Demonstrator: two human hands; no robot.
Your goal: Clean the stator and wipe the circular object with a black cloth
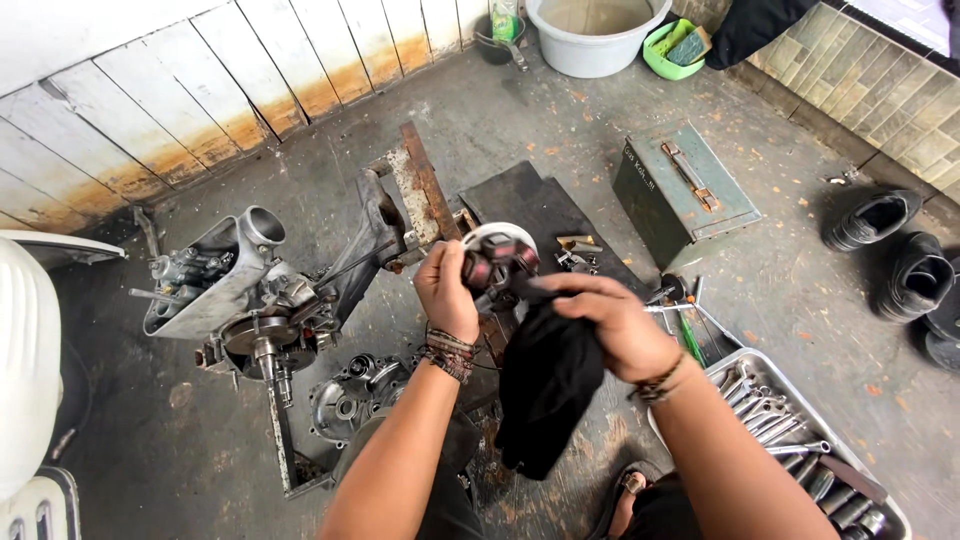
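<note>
A: What could slip here?
B: The engine block (250,300) sits propped on a rusty stand (425,190) and could tip if knocked. The round coil plate (497,262), held up over the floor, may drop: left hand (447,290) fingers clamp its edge, right hand (610,325) fingers are closed on a black rag (545,385) against it.
A: Counts?
B: One block, one green toolbox (685,190), one tray of wrenches (790,430), two shoes (895,245).

stator (497,262): partly hidden behind the left hand (446,290) and the black rag (545,385)
tray (690,345): cut off at the lower right edge
shoes (905,265): one cut by the right edge
white bucket (595,35): top out of frame
sockets (835,490): too small to tell sizes
</note>
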